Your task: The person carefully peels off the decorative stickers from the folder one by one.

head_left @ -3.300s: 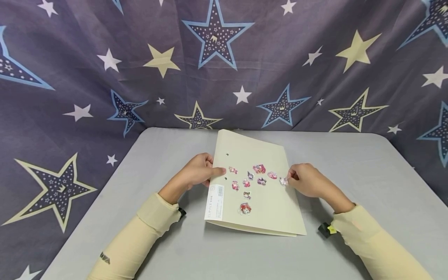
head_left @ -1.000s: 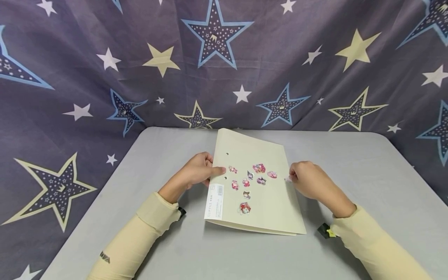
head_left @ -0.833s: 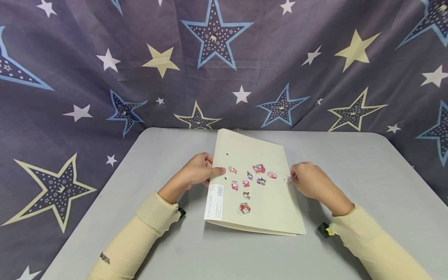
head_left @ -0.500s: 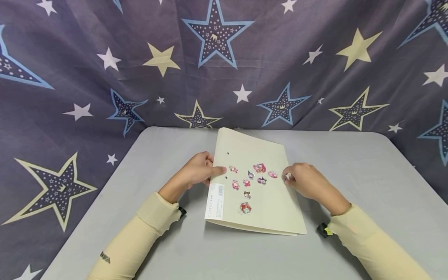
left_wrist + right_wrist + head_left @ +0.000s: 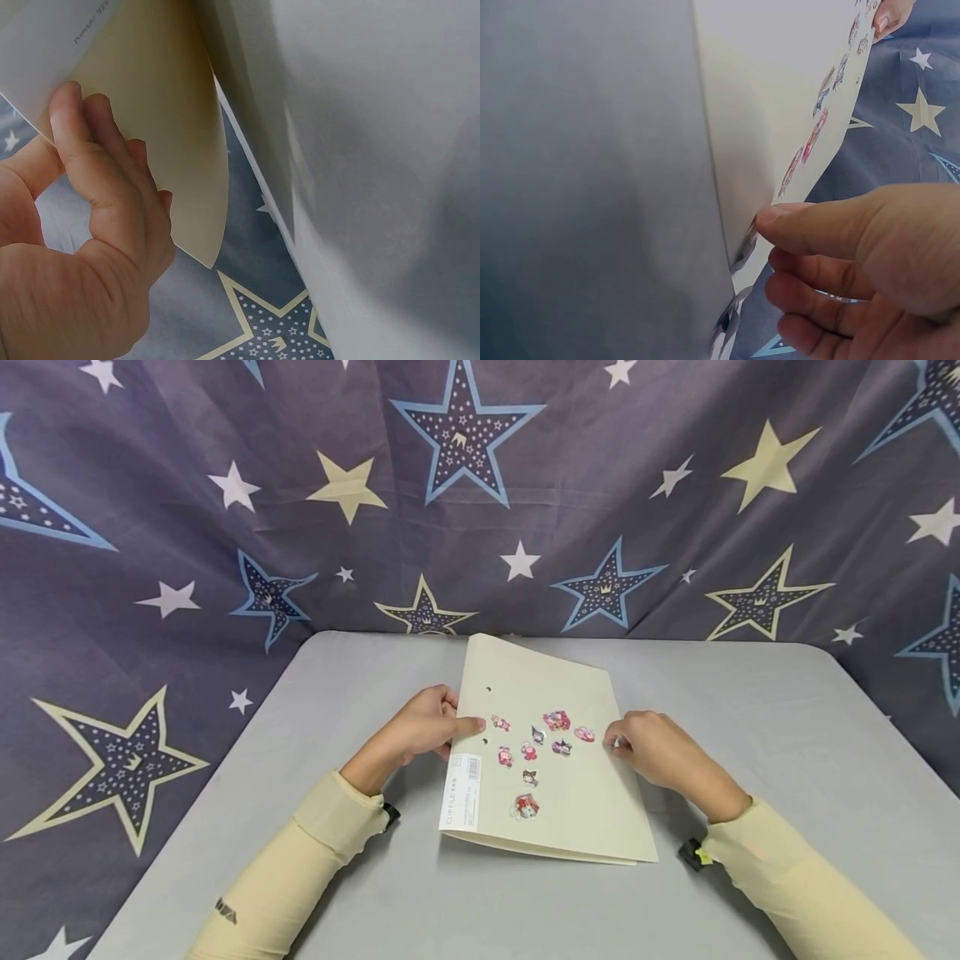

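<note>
Right hand (image 5: pixel 657 748) has shifted left, centre-right of frame, its grip unclear; left hand (image 5: pixel 420 727) grips the folder (image 5: pixel 577 806), presumably steadying it.

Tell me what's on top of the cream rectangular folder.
On the folder: nine small multicoloured cartoon stickers, a printed white rectangular label, and the thumb of the bare left hand. Whatever lies beneath the fingertips of the bare right hand is covered.
</note>
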### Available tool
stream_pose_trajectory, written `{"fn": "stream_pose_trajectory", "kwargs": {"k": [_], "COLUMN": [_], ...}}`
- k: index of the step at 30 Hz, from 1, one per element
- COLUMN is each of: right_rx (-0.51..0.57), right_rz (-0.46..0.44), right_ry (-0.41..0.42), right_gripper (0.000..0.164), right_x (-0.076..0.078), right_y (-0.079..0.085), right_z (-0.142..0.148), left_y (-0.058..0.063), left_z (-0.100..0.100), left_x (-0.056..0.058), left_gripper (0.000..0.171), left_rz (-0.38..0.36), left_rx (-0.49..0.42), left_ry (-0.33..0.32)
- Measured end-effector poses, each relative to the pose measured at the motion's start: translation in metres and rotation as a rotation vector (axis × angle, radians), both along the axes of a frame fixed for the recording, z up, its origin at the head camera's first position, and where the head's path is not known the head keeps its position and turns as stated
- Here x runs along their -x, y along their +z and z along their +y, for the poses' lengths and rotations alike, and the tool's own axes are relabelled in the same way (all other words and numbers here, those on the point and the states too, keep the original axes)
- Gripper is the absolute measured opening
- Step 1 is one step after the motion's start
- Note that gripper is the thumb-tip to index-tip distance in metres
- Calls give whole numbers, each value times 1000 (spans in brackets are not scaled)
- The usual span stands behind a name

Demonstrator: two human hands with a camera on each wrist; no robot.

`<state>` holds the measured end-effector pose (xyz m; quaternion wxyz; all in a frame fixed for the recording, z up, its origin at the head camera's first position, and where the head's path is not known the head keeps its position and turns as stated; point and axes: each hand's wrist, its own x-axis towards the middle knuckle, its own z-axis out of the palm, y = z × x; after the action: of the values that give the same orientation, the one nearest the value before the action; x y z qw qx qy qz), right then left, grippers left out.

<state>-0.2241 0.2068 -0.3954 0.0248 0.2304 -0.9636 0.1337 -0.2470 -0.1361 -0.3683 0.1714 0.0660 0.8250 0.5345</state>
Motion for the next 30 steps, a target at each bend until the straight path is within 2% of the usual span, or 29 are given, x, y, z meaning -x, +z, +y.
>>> {"fn": "stream_pose_trajectory", "kwargs": {"k": [5,13,18,30], "right_rx": [-16,-50,-82,-142], "right_rz": [15,87,94,137], "right_ry": [4,6,-13,-76], "right_gripper": [12,11,7,11], "right_x": [-1,-2,-3,-3], "right_y": [0,0,1,6], "right_z": [1,4,5,11], "left_y": [0,1,1,4], "left_z": [1,1,0,-3], "left_x": [0,0,1,2], "left_gripper": [40,40,39,37], "left_rz": [0,-5,-3,8], "left_rx": [6,15,15,11], "left_ry": [3,12,7,3]}}
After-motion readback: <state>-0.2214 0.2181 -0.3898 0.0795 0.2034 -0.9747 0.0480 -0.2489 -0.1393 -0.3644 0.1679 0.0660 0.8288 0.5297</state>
